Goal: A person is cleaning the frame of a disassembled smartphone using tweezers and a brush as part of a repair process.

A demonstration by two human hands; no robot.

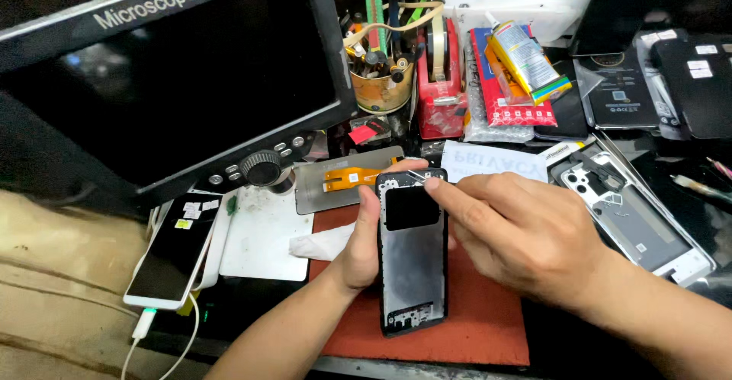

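Upright, phone frame (412, 254) lengthwise away.

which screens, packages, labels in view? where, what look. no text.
Monitor: upper left, big, dark, off, black frame.
White phone: lower left, dark screen, cable plugged in.
Opened phone: centre, held in left hand, black; right hand at its top.
Glue tube: top centre, yellow and blue, on red packet.
Paper label: right of centre, white.

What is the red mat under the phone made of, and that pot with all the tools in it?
The red mat looks like soft rubber or silicone: dull, matte, flat, no shine. The pot holding tools seems to be metal, perhaps a tin can, since its side is glossy and rust-stained, though I can't be sure. The phone held above the mat shows a grey, metal-looking inner plate.
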